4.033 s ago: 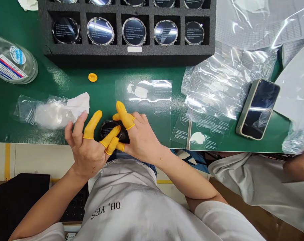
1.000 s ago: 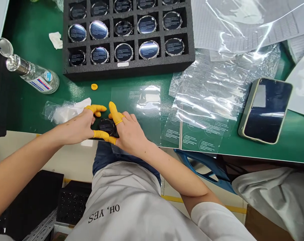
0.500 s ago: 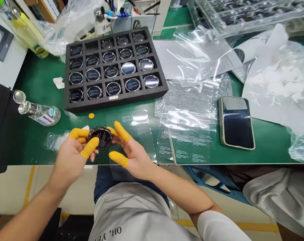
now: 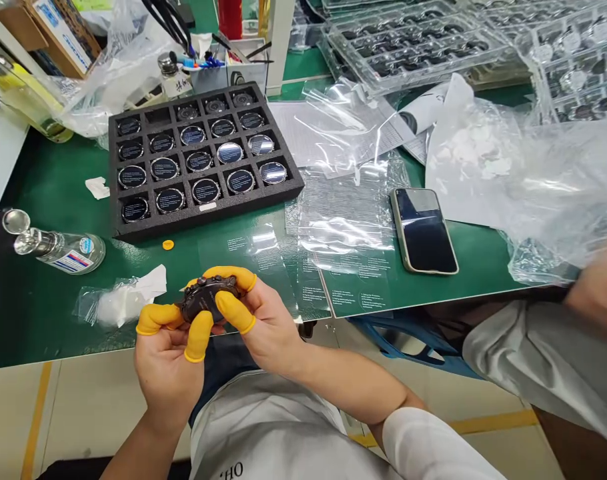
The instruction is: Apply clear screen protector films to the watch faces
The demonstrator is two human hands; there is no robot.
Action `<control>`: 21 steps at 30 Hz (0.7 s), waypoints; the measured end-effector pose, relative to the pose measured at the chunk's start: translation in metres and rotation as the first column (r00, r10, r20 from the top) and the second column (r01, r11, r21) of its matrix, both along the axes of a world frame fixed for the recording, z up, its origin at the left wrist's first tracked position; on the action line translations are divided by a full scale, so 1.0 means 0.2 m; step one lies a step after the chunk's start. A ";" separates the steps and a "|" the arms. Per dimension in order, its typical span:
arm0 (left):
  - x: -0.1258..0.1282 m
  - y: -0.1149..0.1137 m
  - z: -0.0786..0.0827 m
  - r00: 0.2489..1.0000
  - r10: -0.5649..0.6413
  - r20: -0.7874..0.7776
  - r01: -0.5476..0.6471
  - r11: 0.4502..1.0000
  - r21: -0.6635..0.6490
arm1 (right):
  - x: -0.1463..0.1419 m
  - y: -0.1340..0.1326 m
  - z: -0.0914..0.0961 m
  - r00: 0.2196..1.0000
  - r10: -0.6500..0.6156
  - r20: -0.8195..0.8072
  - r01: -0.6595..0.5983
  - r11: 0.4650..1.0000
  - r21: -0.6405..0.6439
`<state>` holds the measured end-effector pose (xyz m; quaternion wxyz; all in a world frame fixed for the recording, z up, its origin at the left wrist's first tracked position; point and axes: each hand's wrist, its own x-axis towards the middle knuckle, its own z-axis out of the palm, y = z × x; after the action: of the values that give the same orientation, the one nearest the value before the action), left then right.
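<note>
Both my hands wear yellow finger cots and hold one round dark watch body (image 4: 203, 298) between them, just off the table's front edge over my lap. My left hand (image 4: 168, 353) pinches it from the left and below. My right hand (image 4: 261, 320) wraps its thumb and forefinger round the right side. The watch is tilted so its edge and back show. A black foam tray (image 4: 198, 163) with several round watch faces in its cells stands on the green mat (image 4: 58, 200) beyond my hands.
Clear film sheets (image 4: 343, 227) and a phone (image 4: 424, 230) lie to the right. A glass bottle (image 4: 58, 252) lies on its side at left, near a bagged white wipe (image 4: 118, 300) and a loose yellow cot (image 4: 168, 245). Another person's sleeve (image 4: 543, 360) is at the right.
The watch has been lifted from the mat and turned over from face-up to tilted edge-on in both hands. The camera has tipped up, showing more of the table.
</note>
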<state>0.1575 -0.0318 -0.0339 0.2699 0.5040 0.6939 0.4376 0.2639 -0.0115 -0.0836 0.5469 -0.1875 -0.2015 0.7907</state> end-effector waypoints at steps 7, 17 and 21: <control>0.02 -0.02 0.00 0.995 0.017 -0.099 -0.011 0.999 0.053 | -0.01 -0.01 0.02 1.000 -0.016 -0.005 0.015 0.999 -0.047; 0.01 -0.02 0.00 0.996 0.040 -0.080 -0.042 0.999 -0.024 | -0.02 -0.01 -0.01 1.000 -0.009 -0.015 0.008 0.999 -0.040; 0.01 0.01 0.00 1.000 0.004 -0.031 -0.006 0.998 -0.057 | -0.02 0.01 -0.03 0.999 -0.025 -0.033 0.023 0.998 -0.054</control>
<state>0.1600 -0.0295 -0.0333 0.2725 0.5011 0.7114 0.4105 0.2599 -0.0100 -0.0890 0.5544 -0.1911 -0.1690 0.7922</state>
